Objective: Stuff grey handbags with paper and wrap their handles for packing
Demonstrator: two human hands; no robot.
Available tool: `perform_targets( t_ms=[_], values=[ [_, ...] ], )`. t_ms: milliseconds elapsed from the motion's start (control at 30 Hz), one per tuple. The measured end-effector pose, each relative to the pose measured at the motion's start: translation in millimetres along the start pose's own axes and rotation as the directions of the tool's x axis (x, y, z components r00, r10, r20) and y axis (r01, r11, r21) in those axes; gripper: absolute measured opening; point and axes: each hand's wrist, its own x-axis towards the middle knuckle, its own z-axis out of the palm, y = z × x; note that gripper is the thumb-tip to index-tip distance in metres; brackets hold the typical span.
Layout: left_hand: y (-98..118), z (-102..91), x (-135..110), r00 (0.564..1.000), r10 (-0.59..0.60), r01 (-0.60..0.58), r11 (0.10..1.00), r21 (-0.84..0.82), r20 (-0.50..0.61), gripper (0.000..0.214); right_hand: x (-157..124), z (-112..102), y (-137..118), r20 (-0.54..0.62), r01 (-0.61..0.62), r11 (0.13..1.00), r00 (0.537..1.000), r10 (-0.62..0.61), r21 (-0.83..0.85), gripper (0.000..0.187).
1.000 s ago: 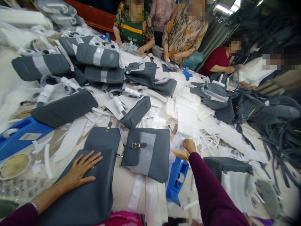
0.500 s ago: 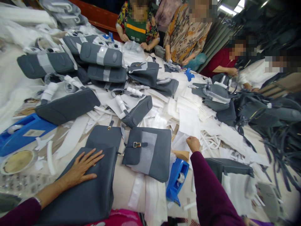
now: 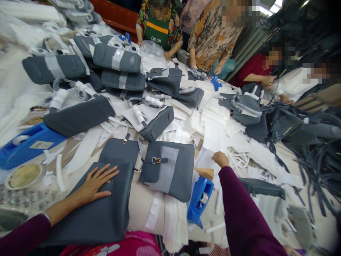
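My left hand (image 3: 93, 184) lies flat with fingers spread on a grey handbag (image 3: 98, 209) at the near edge of the table. My right hand (image 3: 220, 158), in a maroon sleeve, reaches forward and is closed in a pinch on a white paper sheet (image 3: 205, 160) among the white scraps. Between the hands lies a second grey bag (image 3: 170, 170) with a gold buckle strap. A blue tape dispenser (image 3: 199, 201) sits just left of my right forearm.
Many grey bags wrapped with white paper (image 3: 117, 58) are piled at the far left and centre. Another blue tape dispenser (image 3: 26, 145) and a round dish (image 3: 23, 176) sit at left. Several people (image 3: 213, 35) work across the table. Dark straps (image 3: 319, 160) heap at right.
My right hand has slid slightly forward and right onto the white paper. The view has shifted a little; my left hand stays flat on the bag.
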Motion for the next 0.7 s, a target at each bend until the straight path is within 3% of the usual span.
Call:
perform_targets(
  t_ms=[200, 367, 567, 700],
  values=[
    [2.0, -2.8, 0.3, 1.0, 0.002, -0.002, 1.0, -0.011, 0.006, 0.074, 12.6, -19.6, 4.3, -0.091, -0.057, 0.99, 0.993, 0.069, 0.128, 0.029],
    [1.4, -2.5, -0.8, 1.0, -0.003, 0.004, 1.0, -0.023, 0.024, 0.074, 17.0, -47.4, 17.3, -0.093, 0.036, 0.951, 0.996, -0.008, 0.307, 0.018],
    [1.0, 0.1, -4.7, 0.999, -0.015, 0.015, 1.0, -0.026, 0.038, 0.075, 3.6, -76.8, 39.6, -0.1, 0.178, 0.82, 0.984, -0.146, 0.544, 0.021],
    [-0.7, 1.9, -4.6, 0.999, -0.012, 0.015, 0.998, -0.066, 0.039, 0.075, -25.0, -106.5, 42.5, -0.213, 0.27, 0.678, 0.962, -0.168, 0.683, 0.033]
  ],
)
